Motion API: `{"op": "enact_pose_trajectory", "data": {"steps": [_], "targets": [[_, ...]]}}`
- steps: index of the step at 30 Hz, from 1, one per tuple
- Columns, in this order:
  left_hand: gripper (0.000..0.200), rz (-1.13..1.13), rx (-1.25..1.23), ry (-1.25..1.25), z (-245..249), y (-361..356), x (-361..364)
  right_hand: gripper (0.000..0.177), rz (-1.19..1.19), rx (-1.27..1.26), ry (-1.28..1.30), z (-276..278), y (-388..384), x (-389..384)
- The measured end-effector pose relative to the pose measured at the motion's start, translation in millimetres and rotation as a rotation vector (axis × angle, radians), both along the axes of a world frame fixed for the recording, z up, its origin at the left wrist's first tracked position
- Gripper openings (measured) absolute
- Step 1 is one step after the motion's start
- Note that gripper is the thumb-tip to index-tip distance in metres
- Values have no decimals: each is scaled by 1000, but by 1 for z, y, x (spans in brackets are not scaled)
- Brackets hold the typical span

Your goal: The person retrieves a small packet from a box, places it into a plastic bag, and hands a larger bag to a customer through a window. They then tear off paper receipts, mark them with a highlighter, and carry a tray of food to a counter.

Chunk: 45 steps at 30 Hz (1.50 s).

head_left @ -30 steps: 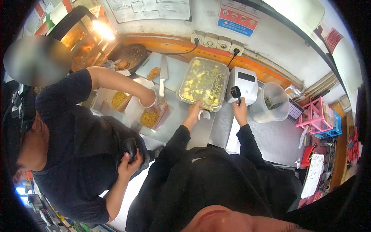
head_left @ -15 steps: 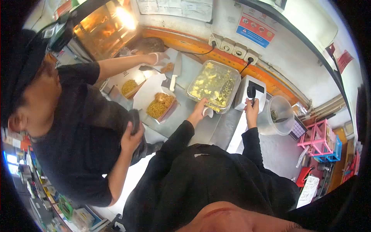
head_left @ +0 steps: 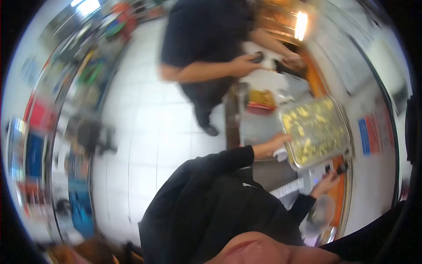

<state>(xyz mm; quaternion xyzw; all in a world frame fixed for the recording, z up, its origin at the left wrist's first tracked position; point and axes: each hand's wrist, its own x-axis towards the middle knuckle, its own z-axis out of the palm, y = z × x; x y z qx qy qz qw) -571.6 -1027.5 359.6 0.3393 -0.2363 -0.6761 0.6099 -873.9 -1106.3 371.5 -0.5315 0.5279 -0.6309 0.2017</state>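
My left hand [head_left: 279,141] grips the near edge of a clear plastic tray [head_left: 288,156], fingers wrapped at its rim. Yellow, egg-like pieces with green bits [head_left: 307,127] lie in the tray. Beyond its right end, my right hand [head_left: 325,184] is closed round the handle of a black utensil [head_left: 342,168]; blur hides its exact kind. Close to that hand sits a white device [head_left: 315,177], partly covered by the tray. A clear round tub [head_left: 321,213] stands just below my right forearm.
A co-worker in dark clothes [head_left: 206,39] stands at the counter, one hand holding a dark object [head_left: 256,57]. A red box of noodles [head_left: 261,102] is beside the tray. Lit warming cabinet [head_left: 281,20] behind. White tiled floor [head_left: 154,132] and loaded shelves [head_left: 81,132] lie left.
My view has swung left, showing the floor and shelves. My left hand stays on the tray's edge and my right hand keeps the black utensil. The co-worker's far hand has shifted along the counter.
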Motion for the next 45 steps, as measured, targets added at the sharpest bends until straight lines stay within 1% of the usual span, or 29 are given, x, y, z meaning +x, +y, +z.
{"op": "enact_pose_trajectory", "data": {"steps": [2, 4, 6, 9, 10, 12, 13, 15, 17, 20, 21, 22, 23, 24, 25, 26, 27, 28, 30, 31, 32, 33, 36, 38, 39, 40, 41, 44, 45], "targets": [[25, 178, -6, -22, -22, 38, -12, 25, 14, -41, -16, -2, 13, 18], [26, 363, 56, -127, -28, 92, -30, 30, 66, -15, -9, -11, 37, 24], [31, 322, 157, -228, -54, 144, -26, 31, 139, -24, -86, -44, 44, 27], [33, 481, 152, 23, -84, 201, -34, 34, 266, 107, 16, -68, 60, 39], [32, 542, 239, -71, -75, 236, -28, 33, 330, 104, 18, -72, 72, 50], [31, 589, 245, 45, -97, 287, -23, 33, 467, 109, 17, -70, 101, 79], [31, 670, 278, -8, -102, 314, -21, 34, 473, 125, 91, -56, 122, 95], [31, 815, 348, -123, -106, 364, -18, 34, 608, 114, 116, -55, 138, 120], [30, 914, 390, -7, -104, 418, -17, 30, 689, 81, 151, -47, 170, 151], [27, 1078, 444, 147, -107, 498, -18, 30, 877, 6, 213, -59, 221, 204], [27, 1114, 474, 200, -103, 523, -19, 30, 935, 111, 271, -66, 236, 222], [26, 1152, 499, 251, -102, 553, -20, 30, 1016, 139, 292, -77, 261, 242], [24, 1267, 518, 272, -83, 579, -23, 30, 1097, 164, 313, -76, 298, 263], [23, 1381, 520, 276, -92, 604, -24, 30, 1175, 187, 332, -78, 334, 285], [23, 1496, 521, 275, -104, 630, -26, 28, 1223, 216, 289, -103, 366, 308], [22, 1610, 525, 273, -110, 665, -22, 26, 1309, -174, 228, -141, 396, 337], [23, 1615, 559, 239, -99, 703, -28, 24, 1388, 92, 268, -139, 448, 351], [23, 1669, 533, 267, -106, 737, -28, 23, 1452, 354, 325, -126, 500, 361], [24, 1776, 470, 343, -131, 796, -33, 26, 1648, 355, 458, -180, 559, 391], [24, 1853, 480, 321, -119, 821, -34, 28, 1679, 235, 572, -214, 578, 409], [23, 1924, 502, 290, -93, 847, -38, 31, 1701, 121, 675, -239, 593, 414], [23, 1989, 535, 252, -78, 872, -45, 34, 1699, 78, 690, -244, 613, 412], [23, 2129, 519, 319, -73, 924, -42, 40, 1511, 45, 856, -272, 625, 418], [23, 2186, 500, 330, -78, 965, -32, 51, 1403, 111, 1005, -337, 607, 433], [27, 2205, 473, 357, -81, 988, -24, 52, 1355, 137, 1075, -345, 610, 441], [32, 2221, 451, 386, -87, 1010, -16, 52, 1324, 161, 1119, -338, 626, 454], [30, 2283, 394, 386, -92, 1031, -4, 53, 1300, 189, 1147, -330, 643, 465], [27, 2287, 331, 466, -95, 1103, 31, 55, 1266, 229, 1184, -303, 701, 519], [30, 2296, 337, 466, -118, 1131, 46, 55, 1269, 232, 1188, -296, 720, 541]]}}
